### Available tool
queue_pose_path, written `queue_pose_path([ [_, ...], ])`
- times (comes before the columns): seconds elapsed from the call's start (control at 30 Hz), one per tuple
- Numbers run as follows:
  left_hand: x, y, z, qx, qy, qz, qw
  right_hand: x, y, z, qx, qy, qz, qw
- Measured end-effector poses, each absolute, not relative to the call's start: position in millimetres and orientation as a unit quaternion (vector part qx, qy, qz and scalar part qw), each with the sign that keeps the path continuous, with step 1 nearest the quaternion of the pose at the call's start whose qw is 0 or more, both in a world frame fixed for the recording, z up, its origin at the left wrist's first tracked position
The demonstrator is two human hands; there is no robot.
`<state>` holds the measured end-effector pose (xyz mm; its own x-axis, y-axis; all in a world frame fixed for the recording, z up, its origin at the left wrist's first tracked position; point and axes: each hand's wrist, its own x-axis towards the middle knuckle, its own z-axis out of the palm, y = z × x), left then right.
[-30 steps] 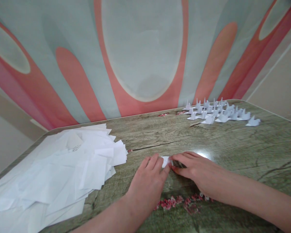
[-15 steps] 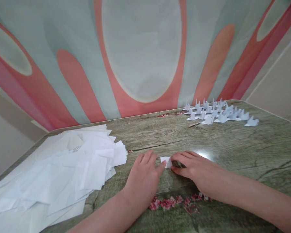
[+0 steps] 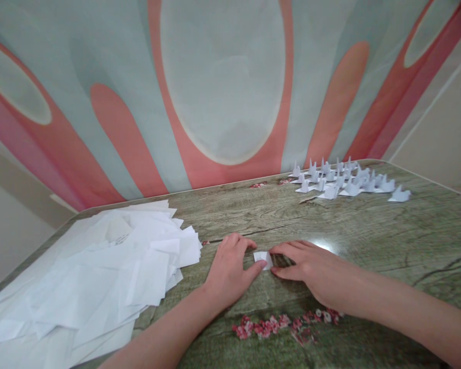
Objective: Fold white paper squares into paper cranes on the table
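- We had the small folded paper (image 3: 267, 257) on the tabletop (image 3: 369, 230), lower centre of frame, slightly right.
- Our right hand (image 3: 309, 264) held its right edge, index tip and thumb at the corners; how firmly, we couldn't tell.
- Our left hand (image 3: 230, 266) gripped nothing: thumb on the paper's near side, fingers loosely curled, apart from the thumb.
- Step looked like a crease. Our call: it needed the right side anchored, layers squared before any pressure, then one firm thumb stroke along the fold, easy at the corners to avoid skew.
- Count: two hands, one paper between them.
- One heap of white sheets (image 3: 80, 287), lower left; too overlapped to count.
- Folded white birds (image 3: 399, 194), mid-height at right: we made it about twenty, overlap blocked an exact figure.
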<state>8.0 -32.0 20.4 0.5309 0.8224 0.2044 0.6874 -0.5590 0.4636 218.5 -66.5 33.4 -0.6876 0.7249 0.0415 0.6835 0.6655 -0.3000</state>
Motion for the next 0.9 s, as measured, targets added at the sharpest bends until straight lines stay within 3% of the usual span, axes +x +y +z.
queue_pose_path([
  [0.2, 8, -31, 21, 0.855, 0.445, 0.2, 0.175, 217, -64, 35, -0.386, -0.901, 0.151, 0.125],
  [0.33, 7, -30, 18, 0.848, 0.445, 0.217, 0.191, 211, -63, 30, -0.41, -0.866, 0.2, 0.203],
  [0.5, 8, -30, 17, 0.816, 0.456, 0.236, 0.265, 200, -56, 18, -0.493, -0.786, 0.241, 0.284],
  [0.67, 7, -31, 18, 0.795, 0.435, 0.278, 0.319, 194, -55, 17, -0.481, -0.769, 0.284, 0.312],
  [0.77, 7, -30, 18, 0.814, 0.411, 0.272, 0.308, 195, -55, 15, -0.459, -0.793, 0.248, 0.314],
  [0.9, 8, -30, 20, 0.833, 0.367, 0.312, 0.274, 198, -51, 10, -0.432, -0.842, 0.099, 0.309],
])
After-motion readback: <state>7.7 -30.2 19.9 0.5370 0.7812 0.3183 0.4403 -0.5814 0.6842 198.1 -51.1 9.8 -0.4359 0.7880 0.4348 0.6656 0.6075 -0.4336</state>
